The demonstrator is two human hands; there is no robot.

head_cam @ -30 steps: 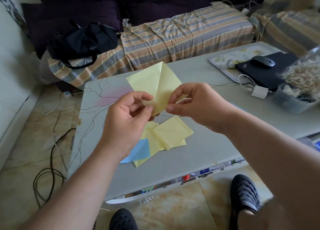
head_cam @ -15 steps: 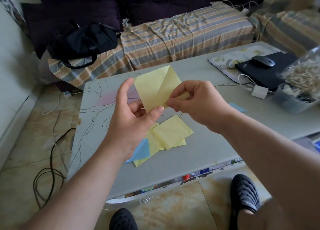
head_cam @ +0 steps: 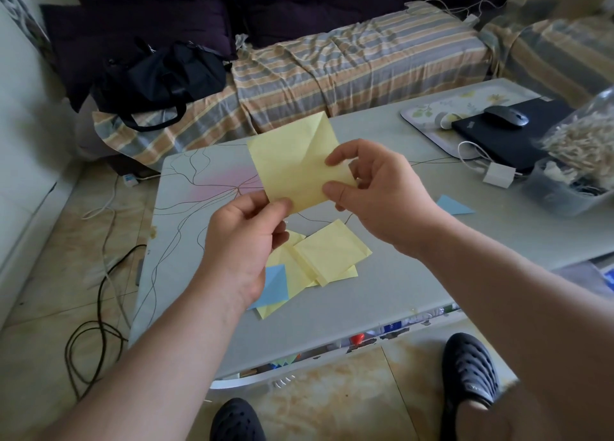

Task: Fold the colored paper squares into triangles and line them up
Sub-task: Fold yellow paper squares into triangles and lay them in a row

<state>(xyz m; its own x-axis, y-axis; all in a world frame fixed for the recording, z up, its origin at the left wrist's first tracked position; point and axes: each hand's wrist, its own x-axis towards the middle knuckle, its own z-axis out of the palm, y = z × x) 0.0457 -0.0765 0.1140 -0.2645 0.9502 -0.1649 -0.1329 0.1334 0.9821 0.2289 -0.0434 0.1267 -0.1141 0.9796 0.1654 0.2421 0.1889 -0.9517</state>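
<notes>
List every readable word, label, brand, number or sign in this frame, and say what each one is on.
No text can be read in this frame.
Black laptop: a small light mark near its left corner, too small and blurred to read.
Items under the table edge: coloured labels, too blurred to read.
Yellow paper held by the left hand and right hand: blank.

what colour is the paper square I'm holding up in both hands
Pale yellow, with a visible diagonal crease; the held paper square shows best in the head view.

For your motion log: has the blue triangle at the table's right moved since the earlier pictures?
Cannot tell. The blue triangle lies near the white charger, as it did half a second ago; before that, the right arm hid it.
</notes>
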